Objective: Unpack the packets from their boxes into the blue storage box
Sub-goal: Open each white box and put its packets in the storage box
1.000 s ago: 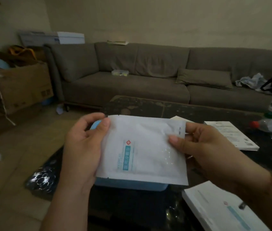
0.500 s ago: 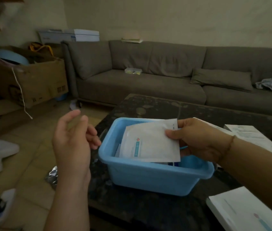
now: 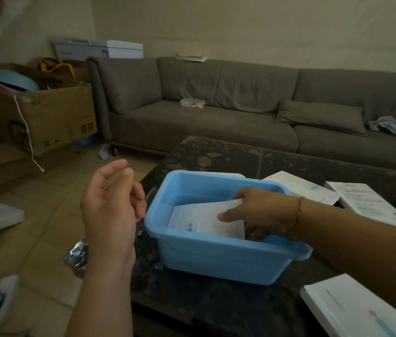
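One flat white paper-foil packet (image 3: 206, 218) with a small red-cross mark is in play, and it sits low inside the blue plastic storage box (image 3: 218, 259) on the dark stone-pattern worktop (image 3: 216, 307). Right hand (image 3: 255, 212) reaches into the box, thumb on top of the packet's right edge, other fingers underneath or behind it; pinch looks closed on that edge, though the lower fingers are hidden by the box wall. Left hand (image 3: 111, 210) hangs in the air left of the box, fingers loosely curled, holding nothing.

Handling, my read:
- Packet looks very light and thin, semi-stiff. It holds its shape from a single edge pinch without drooping much.
- Surface looks smooth, so probably a bit slippery; a thumb-over-edge pinch near a corner seems enough, no need for two hands.
- Contents unknown. Likely not fragile, but creasing is possible if it's jammed against the box wall.
- It seems tilted, right side higher. Laying it flat should let more stack on top.

White flat cartons (image 3: 362, 310) lie on the worktop right of and near the box, so probably more to unpack. Whether other packets already lie under this one, can't tell.
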Available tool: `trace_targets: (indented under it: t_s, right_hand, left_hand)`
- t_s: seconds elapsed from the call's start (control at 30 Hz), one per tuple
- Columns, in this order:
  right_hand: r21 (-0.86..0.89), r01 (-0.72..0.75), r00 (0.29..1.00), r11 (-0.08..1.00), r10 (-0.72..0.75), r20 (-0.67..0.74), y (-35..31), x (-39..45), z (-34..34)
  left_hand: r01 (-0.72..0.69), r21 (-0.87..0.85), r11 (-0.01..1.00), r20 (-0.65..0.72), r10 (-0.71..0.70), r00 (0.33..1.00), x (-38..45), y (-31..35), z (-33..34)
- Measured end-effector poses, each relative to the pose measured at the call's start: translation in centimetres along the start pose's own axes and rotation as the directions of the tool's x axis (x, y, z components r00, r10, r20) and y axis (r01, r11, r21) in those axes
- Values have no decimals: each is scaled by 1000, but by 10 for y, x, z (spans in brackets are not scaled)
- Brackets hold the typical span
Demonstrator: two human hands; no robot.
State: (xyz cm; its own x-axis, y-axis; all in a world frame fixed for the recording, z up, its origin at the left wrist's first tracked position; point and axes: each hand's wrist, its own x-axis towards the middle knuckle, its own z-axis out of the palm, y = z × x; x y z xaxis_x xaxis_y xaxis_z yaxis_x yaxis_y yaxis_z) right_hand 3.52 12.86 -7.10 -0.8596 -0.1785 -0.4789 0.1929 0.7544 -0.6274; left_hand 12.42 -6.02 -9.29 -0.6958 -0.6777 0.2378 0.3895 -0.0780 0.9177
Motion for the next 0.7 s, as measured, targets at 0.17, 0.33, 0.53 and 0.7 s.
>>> trace_targets:
  t_s: [0.17,0.33,0.53,0.7]
  right_hand:
    - [-240,58,998,969,-56,14,-4,-10,-8]
    - [-572,120,988,811,-153,-10,1,-5,-3]
    - [-680,178,983,711,-166,84,-4,1,6]
    - [-669,189,955,719,-292,-44,-5,-15,-4]
  left_hand:
    - [4,-20,1000,-11,-4,1000,0,2,-1]
    - [-5,-14,1000,-4,5,1000,-1,2,0]
    - [-11,-11,1000,2,11,1000,-2,-2,3]
    - [-72,18,997,16,72,997,-4,-2,5]
